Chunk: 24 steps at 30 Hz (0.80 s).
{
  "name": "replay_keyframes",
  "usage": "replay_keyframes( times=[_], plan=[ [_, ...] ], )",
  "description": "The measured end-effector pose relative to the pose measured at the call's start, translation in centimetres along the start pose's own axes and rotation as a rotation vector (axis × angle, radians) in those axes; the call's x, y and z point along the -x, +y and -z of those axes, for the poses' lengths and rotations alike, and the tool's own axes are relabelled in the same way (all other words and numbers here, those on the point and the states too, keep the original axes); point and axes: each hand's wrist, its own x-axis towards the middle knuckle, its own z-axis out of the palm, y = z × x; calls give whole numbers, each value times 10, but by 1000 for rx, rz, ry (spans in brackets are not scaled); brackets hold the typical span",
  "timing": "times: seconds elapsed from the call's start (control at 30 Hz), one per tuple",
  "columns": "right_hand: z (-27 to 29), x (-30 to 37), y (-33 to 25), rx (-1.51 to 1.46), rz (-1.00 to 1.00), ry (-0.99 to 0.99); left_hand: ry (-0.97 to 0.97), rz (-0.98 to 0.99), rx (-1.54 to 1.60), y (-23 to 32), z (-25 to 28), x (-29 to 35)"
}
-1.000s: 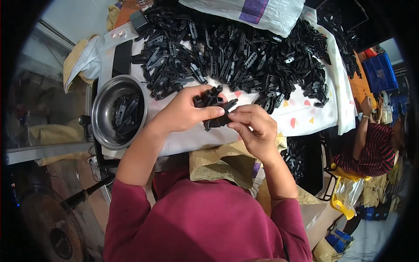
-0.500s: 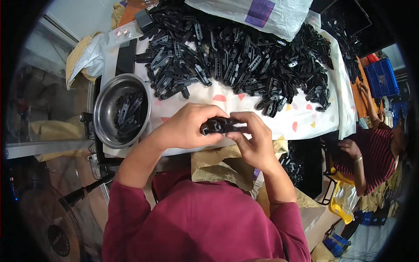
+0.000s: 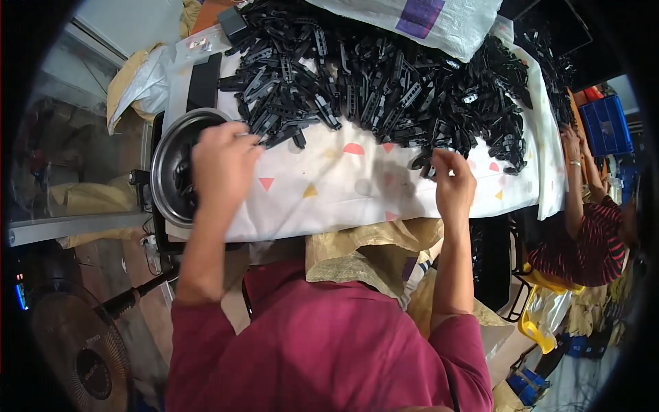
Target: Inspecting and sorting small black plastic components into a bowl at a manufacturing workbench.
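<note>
My left hand (image 3: pixel 223 161) is over the right rim of a round steel bowl (image 3: pixel 162 199), its fingers reaching toward the left end of a heap of black plastic parts (image 3: pixel 377 93). Motion smears those fingers, so whether they hold anything is unclear. Several black parts (image 3: pixel 184 175) lie inside the bowl, partly hidden by the hand. At the heap's near right edge, my right hand (image 3: pixel 454 182) has thumb and fingers closed in a pinch at a small black plastic part (image 3: pixel 425 165).
The table has a white patterned cloth (image 3: pixel 329 185). A white woven sack (image 3: pixel 446 27) lies over the heap's back. A dark flat box (image 3: pixel 204 82) is behind the bowl. A fan (image 3: pixel 89 364) stands low left. Another person (image 3: pixel 576 240) works at right; brown paper (image 3: pixel 371 250) hangs at the table's front.
My hands were together in front of me, holding a black plastic part. They have separated: left toward the bowl, right toward the heap's near edge. The other person's arms have reached farther forward.
</note>
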Motion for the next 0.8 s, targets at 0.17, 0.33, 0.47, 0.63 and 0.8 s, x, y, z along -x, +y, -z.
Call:
replay_keyframes(
  times=[0.17, 0.33, 0.47, 0.63, 0.8],
  plan=[
    [7, -24, 2, 334, 131, -70, -5, -61, -318, 19, -44, -23],
    [5, -18, 11, 763, 471, -248, -108, 39, -291, 15, -57, -21],
    [-9, -22, 15, 782, 501, -218, -240, 27, -220, 16, -64, -18],
    [-13, -17, 21, 837, 476, -256, -219, 32, -41, 29, -57, -16],
    [-14, -3, 24, 771, 513, -300, -285, 34, 77, 34, -52, -17]
  ],
)
